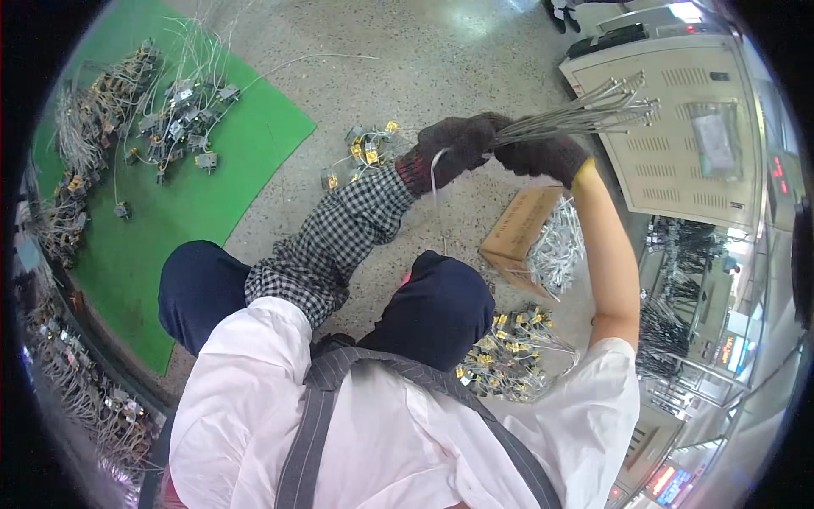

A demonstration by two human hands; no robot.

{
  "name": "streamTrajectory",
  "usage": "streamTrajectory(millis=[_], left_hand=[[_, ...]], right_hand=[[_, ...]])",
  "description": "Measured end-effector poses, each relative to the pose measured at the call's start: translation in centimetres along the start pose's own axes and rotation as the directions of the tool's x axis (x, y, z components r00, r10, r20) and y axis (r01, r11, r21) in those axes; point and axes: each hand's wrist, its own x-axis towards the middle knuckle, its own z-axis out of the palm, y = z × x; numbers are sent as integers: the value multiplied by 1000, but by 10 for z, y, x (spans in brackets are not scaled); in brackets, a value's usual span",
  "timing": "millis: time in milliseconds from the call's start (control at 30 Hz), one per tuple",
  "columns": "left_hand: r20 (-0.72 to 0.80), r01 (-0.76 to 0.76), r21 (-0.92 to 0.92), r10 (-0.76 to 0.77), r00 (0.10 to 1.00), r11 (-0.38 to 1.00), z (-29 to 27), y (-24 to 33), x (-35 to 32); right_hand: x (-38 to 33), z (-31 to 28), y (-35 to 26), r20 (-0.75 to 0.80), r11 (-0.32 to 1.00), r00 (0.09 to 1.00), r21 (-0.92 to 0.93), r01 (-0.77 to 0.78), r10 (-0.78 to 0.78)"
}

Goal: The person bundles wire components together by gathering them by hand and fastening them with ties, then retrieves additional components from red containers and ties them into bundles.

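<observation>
Both my hands wear dark knit gloves and are raised in front of me. My left hand (456,142) and my right hand (543,155) together grip a bundle of thin silvery wires (593,110) that points up and to the right. A white tie or wire loop (436,170) hangs down from my left hand. My left forearm has a checked sleeve; my right forearm is bare with a yellow cuff at the wrist.
A cardboard box (514,233) full of silvery wires lies on the speckled floor below my hands. A pile of wired yellow parts (509,352) sits by my right knee. A green mat (191,182) with more wired parts lies left. A beige metal cabinet (678,127) stands right.
</observation>
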Motion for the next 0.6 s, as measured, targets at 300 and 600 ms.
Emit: streamTrajectory(millis=[300, 600], left_hand=[[74, 66, 592, -136, 988, 803, -19, 7, 31], [-326, 148, 743, 160, 932, 653, -24, -12, 16]], right_hand=[[78, -14, -71, 156, 76, 192, -549, 832, -969], [25, -6, -82, 214, 883, 864, -13, 469, -456]])
